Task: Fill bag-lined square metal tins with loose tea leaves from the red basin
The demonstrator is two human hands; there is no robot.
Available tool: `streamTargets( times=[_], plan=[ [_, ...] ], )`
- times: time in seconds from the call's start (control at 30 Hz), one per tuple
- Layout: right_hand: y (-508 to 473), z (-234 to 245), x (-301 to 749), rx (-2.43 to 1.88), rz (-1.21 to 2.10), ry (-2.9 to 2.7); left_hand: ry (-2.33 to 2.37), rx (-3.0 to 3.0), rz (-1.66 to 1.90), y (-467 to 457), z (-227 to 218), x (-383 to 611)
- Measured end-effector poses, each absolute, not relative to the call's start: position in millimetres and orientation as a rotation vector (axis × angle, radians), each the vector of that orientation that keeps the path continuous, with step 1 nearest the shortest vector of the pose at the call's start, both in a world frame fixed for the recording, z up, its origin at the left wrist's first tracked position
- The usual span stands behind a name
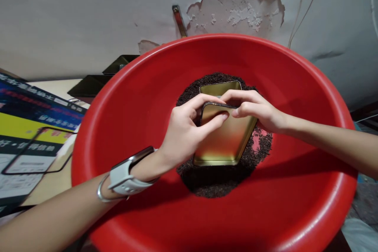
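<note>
Both hands hold the far edge of a gold-lined metal tin (pixel 223 138), which is tilted with its inside facing me. My left hand (pixel 189 126) grips it at the left, thumb on the inner face and fingers behind the rim. At the upper right edge, my right hand (pixel 254 108) pinches it, thumb in front. Behind it lies a second gold-lined tin (pixel 220 87), partly hidden by my hands and the first one. Around both spreads a heap of dark, dry, leaf-like bits (pixel 206 187), resembling loose tea, in a wide red plastic basin (pixel 141 126).
Left of the basin, a printed cardboard sheet (pixel 32 138) lies on a pale table (pixel 59 185), with a thin dark rectangular frame (pixel 38 172) over it. Dark open tins (pixel 90 86) stand behind. A wall with peeling plaster (pixel 236 13) rises beyond; cords (pixel 305 6) hang at right.
</note>
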State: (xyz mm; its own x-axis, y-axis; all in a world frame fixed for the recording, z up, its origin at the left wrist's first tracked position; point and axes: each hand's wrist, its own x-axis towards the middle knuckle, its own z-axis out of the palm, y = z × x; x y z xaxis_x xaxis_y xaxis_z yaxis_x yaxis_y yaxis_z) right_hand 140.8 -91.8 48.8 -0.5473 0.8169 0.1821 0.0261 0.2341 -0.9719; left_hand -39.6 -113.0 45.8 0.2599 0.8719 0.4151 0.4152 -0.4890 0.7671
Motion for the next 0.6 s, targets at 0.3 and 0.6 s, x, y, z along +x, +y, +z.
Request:
streamTargets(
  times=[0.3,0.6],
  plan=[
    [-82,59,150,-0.896,1.044,-1.888,1.093,1.853,1.213,-103,45,-38],
    [-34,80,205,-1.157,0.037,-1.484,1.124,2.362,1.217,-90,50,-46]
  ],
)
